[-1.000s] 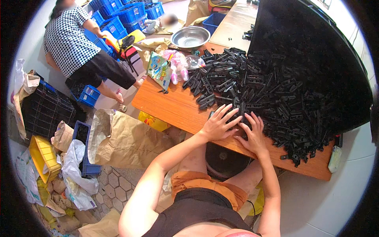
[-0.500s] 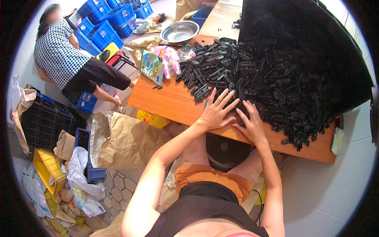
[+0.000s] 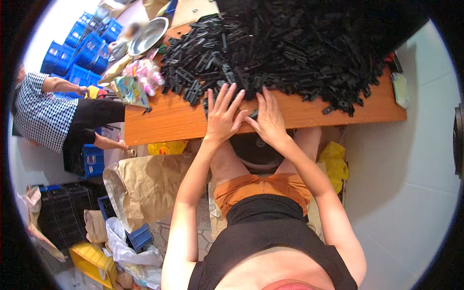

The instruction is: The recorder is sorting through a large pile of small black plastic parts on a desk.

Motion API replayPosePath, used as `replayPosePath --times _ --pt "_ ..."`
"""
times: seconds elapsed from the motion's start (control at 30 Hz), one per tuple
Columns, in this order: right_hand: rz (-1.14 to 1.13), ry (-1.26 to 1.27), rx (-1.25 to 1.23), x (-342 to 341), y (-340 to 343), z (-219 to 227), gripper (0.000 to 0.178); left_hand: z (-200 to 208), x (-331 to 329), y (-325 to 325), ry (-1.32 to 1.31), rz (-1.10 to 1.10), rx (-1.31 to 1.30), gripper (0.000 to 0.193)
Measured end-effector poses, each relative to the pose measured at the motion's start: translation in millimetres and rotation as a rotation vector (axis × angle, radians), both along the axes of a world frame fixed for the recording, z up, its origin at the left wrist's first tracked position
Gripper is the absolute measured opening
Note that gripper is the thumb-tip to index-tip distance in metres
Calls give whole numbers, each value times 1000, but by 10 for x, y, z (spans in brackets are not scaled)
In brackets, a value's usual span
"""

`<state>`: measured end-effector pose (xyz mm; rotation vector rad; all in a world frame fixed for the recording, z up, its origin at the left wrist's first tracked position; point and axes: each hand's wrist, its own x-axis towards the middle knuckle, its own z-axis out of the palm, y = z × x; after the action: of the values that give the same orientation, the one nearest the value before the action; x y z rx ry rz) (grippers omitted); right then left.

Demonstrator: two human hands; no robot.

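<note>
A large heap of small black plastic parts covers the back of the wooden table. My left hand lies at the heap's near edge with its fingers stretched forward, tips by the lowest parts. Beside its outer edge is a single dark part. My right hand rests just to the right, fingers extended, fingertips touching or close to the heap. Between the two thumbs a small dark piece shows on the wood. Neither hand grips anything visible.
At the table's left lie a doll in pink and a colourful booklet; behind them is a metal basin. A person in a checked top stands left, near blue crates. Brown paper hangs below the table.
The view has swung, so the table sits further left and higher. My fingers are less spread and nearer the heap. The other person's arm now reaches forward.
</note>
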<state>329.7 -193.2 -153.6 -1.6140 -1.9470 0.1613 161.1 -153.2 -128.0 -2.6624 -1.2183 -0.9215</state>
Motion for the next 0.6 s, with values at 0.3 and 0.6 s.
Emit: replayPosePath --times 0.3,0.6 --pt "-368 161 171 812 -418 243 55 -195 304 -321 -131 -59 31 37" --pt "-469 102 190 1282 -447 -28 22 -161 422 -256 -261 -123 -108 31"
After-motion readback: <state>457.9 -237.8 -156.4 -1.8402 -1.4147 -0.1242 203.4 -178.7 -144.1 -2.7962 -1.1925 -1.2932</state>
